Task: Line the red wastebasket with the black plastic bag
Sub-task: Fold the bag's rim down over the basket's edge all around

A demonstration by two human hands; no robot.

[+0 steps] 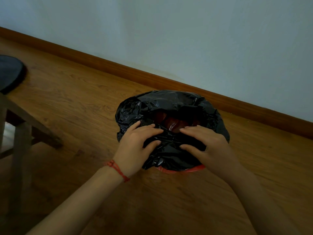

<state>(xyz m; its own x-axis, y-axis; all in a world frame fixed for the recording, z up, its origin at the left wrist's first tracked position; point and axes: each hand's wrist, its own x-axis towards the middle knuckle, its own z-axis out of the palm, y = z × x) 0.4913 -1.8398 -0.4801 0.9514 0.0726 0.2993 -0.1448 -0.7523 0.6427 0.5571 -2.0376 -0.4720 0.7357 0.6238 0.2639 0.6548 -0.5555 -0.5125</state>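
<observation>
The black plastic bag (pixel 169 106) is draped over the red wastebasket (pixel 189 169), which stands on the wooden floor near the wall. Only a strip of red rim shows at the near side, and red shows through a gap in the bag's middle. My left hand (pixel 137 146), with a red string on its wrist, lies on the bag's near left part, thumb and fingers pinching a fold. My right hand (pixel 205 143) rests on the near right part, fingers pressed on the plastic with a fold between thumb and fingers.
A wooden stool (pixel 22 126) with a dark round seat stands at the left edge. A brown baseboard (pixel 237 102) runs along the pale wall just behind the wastebasket. Wooden floor spreads around it.
</observation>
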